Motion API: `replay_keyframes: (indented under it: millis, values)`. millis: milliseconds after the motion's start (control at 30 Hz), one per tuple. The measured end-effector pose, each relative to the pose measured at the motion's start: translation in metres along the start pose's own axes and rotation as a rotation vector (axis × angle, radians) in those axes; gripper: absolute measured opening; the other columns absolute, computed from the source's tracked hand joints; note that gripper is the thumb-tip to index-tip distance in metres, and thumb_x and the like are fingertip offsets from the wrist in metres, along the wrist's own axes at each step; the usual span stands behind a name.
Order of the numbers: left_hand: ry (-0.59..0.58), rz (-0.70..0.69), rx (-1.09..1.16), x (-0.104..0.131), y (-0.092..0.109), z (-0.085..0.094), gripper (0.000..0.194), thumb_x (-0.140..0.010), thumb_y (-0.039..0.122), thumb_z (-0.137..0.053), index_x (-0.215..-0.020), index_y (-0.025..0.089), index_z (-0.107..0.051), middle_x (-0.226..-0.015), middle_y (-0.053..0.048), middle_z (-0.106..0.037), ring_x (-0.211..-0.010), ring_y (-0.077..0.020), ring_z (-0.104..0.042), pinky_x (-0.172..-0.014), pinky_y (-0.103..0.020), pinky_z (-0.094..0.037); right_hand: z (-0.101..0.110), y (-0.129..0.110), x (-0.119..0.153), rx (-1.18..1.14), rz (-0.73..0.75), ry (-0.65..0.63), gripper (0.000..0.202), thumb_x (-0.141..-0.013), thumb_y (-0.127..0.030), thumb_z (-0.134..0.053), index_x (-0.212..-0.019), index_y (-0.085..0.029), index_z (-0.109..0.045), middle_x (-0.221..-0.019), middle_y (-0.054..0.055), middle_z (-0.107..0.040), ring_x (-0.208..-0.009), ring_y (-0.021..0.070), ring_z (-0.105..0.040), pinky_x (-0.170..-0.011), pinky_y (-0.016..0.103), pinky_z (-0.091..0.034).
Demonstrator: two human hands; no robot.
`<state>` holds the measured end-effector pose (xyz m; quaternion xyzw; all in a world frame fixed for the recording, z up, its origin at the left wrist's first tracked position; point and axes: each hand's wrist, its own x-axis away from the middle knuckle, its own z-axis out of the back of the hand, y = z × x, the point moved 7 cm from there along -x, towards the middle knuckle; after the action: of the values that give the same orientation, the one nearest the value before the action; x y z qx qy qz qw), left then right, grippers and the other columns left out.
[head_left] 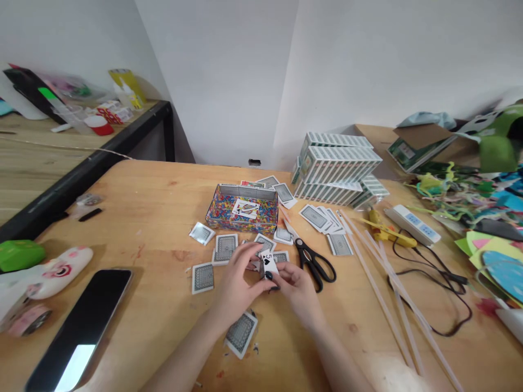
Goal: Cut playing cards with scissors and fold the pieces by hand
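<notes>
Between my two hands is a playing card (pixel 268 262) showing a black 5. My left hand (pixel 241 275) grips its left side with thumb and fingers. At its lower right edge, the fingers of my right hand (pixel 296 283) pinch the same card. Just beyond them sits an open box (pixel 241 224) with a multicoloured bead-like surface and a face card (pixel 245 209) lying in it. Grey-backed cards lie around my hands, one of them (pixel 242 334) below my left wrist. Black-handled scissors (pixel 314 264) rest right of my right hand.
Striped card boxes (pixel 341 166) are stacked at the back. Clear sticks (pixel 392 288), a yellow glue gun (pixel 384 231), a power strip (pixel 413 224) and black cable lie right. A phone (pixel 81 326) and a white-and-pink object (pixel 61 272) lie left. Colourful scraps (pixel 498 190) crowd the far right.
</notes>
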<state>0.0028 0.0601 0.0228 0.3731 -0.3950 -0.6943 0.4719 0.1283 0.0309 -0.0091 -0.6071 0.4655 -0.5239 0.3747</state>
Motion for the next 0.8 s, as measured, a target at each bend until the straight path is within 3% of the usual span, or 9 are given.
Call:
replay_keyframes:
  millis: [100, 233, 800]
  values:
    - [-0.006, 0.180, 0.146, -0.002, -0.016, -0.001, 0.037, -0.065, 0.024, -0.069, -0.099, 0.019, -0.056, -0.097, -0.007, -0.062, -0.080, -0.0182, -0.061, -0.072, -0.032, -0.050, -0.002, -0.001, 0.000, 0.031, 0.007, -0.033, 0.031, -0.071, -0.045, -0.064, -0.081, -0.015, -0.060, -0.067, 0.004, -0.067, -0.062, 0.0176, -0.062, -0.055, 0.026, -0.047]
    - [-0.092, 0.339, 0.344, -0.002, -0.028, -0.011, 0.015, -0.067, 0.027, -0.065, -0.071, 0.015, -0.057, -0.066, 0.000, -0.062, -0.061, -0.0147, -0.060, -0.061, -0.027, -0.049, -0.004, -0.002, 0.001, 0.060, 0.018, -0.054, 0.031, -0.072, -0.045, -0.062, -0.082, -0.015, -0.061, -0.066, 0.004, -0.066, -0.063, 0.0170, -0.062, -0.058, 0.026, -0.047]
    - [0.013, 0.267, 0.139, -0.005, -0.018, 0.006, 0.019, -0.077, 0.032, -0.051, -0.071, 0.016, -0.060, -0.066, 0.001, -0.061, -0.063, -0.0137, -0.055, -0.058, -0.022, -0.041, -0.009, -0.003, 0.004, 0.035, 0.002, -0.129, 0.028, -0.075, -0.043, -0.060, -0.083, -0.016, -0.061, -0.062, 0.000, -0.061, -0.057, 0.0138, -0.055, -0.057, 0.026, -0.046]
